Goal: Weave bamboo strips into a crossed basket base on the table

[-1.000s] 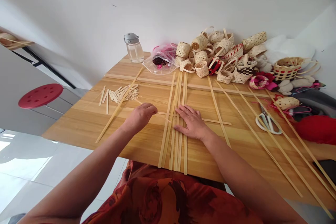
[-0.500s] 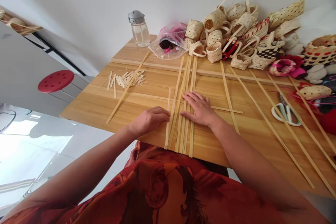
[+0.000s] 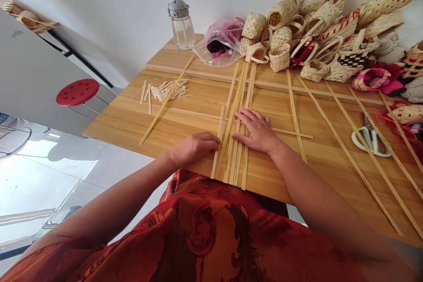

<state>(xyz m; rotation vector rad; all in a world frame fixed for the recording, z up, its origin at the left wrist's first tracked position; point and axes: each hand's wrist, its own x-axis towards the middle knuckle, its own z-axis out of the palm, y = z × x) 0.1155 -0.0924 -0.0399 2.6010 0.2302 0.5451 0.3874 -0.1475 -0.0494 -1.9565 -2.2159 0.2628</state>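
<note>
My left hand [image 3: 197,148] has its fingers curled closed on a short pale bamboo strip [image 3: 221,121], which stands nearly parallel to the others at the left of the bundle. My right hand [image 3: 257,131] lies with fingers apart on several long bamboo strips [image 3: 243,83] laid side by side, running from the table's front edge toward the back. Beneath both hands passes a thin crosswise strip [image 3: 198,113]; its right end [image 3: 297,134] crosses another long strip. My left fingertips hide part of the short strip.
Short offcuts [image 3: 168,90] and a diagonal strip [image 3: 158,114] lie left on the wooden table [image 3: 119,114]. A bottle [image 3: 183,31], a plastic bag [image 3: 218,48] and small woven baskets [image 3: 280,55] stand along the wall. Scissors [image 3: 372,139] rest at right among more strips. A red stool [image 3: 77,91] stands left.
The whole view has shifted slightly, so the table and baskets appear further right and higher. Both hands keep almost the same places on the strips.
</note>
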